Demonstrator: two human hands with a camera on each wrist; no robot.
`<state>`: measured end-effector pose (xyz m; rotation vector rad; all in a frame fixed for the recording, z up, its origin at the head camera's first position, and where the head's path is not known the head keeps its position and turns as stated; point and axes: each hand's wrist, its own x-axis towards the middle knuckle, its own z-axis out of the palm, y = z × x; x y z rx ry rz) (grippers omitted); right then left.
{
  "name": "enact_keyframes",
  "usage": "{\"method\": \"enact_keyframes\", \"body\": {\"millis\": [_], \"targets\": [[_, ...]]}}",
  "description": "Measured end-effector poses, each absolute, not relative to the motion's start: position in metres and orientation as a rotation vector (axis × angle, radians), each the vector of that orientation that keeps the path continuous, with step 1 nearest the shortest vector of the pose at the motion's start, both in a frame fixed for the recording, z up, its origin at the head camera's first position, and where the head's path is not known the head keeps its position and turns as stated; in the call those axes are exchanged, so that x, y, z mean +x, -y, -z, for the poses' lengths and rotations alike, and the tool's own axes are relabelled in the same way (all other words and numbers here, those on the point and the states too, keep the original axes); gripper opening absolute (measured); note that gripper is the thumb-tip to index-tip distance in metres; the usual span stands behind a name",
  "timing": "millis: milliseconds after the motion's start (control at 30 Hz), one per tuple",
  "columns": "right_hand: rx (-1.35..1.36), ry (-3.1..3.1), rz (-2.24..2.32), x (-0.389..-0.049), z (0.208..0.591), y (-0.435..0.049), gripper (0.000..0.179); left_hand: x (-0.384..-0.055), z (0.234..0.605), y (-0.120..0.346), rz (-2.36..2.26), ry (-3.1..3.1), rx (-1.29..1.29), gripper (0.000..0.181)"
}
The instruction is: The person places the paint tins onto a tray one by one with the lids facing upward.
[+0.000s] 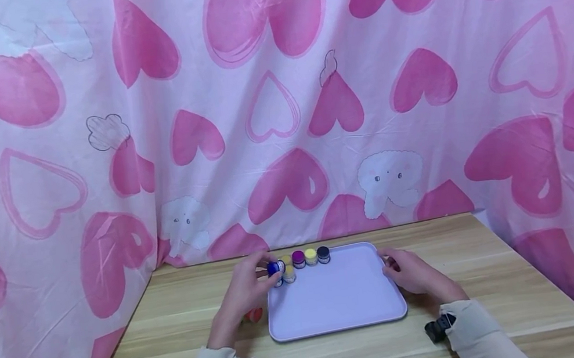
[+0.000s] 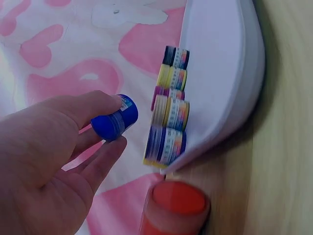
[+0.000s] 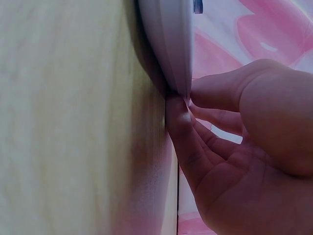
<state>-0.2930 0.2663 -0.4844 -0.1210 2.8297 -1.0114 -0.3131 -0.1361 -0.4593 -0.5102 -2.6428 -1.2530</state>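
Note:
My left hand (image 1: 246, 283) pinches a small blue paint jar (image 2: 115, 119) between thumb and fingertips, above the tray's back left corner. Under and beside it, several small paint jars stand on the lilac tray (image 1: 336, 296), among them a black-lidded jar (image 1: 323, 254), a yellow jar (image 1: 310, 257), a purple jar (image 1: 298, 259) and an ochre jar (image 1: 289, 274). A dark blue jar (image 2: 166, 144) stands at the near end of that group in the left wrist view. My right hand (image 1: 411, 271) holds the tray's right rim, thumb on the edge and a finger at its underside.
A red-orange cylindrical thing (image 2: 178, 208) is on the wooden table (image 1: 177, 336) just left of the tray. Behind the table hangs a pink heart-patterned curtain (image 1: 277, 162), which also runs down both sides. Black straps (image 1: 439, 328) circle the wrists.

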Motion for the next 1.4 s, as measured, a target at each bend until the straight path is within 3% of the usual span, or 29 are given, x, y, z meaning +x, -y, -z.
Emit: {"method": "enact_keyframes", "body": {"millis": [467,833,1400], "targets": [[-0.123,-2.822,1.015,-0.294,0.487,-0.266,0.056,-0.323,0.465,0.110,1.301,2.666,-0.505,0.036],[-0.131,-2.828,1.020,-0.294,0.487,-0.266,0.055,-0.333,0.473,0.095,1.141,2.588,-0.769,0.031],[-0.134,-2.816,1.029,-0.296,0.487,-0.269,0.055,-0.335,0.486,0.081,0.892,2.540,-0.922,0.024]]}}
